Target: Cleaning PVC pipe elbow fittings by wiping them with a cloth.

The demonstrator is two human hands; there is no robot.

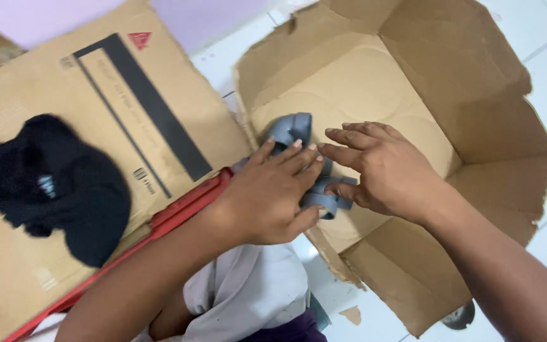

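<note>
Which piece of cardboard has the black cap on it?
The flat cardboard sheet on the left, with a long black stripe printed on it, carries the black cap. The open cardboard box on the right holds grey plastic pipe elbows instead.

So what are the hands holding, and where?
Both the left hand and right hand hold grey pipe elbows, gripping their lower ends over the cardboard box.
</note>
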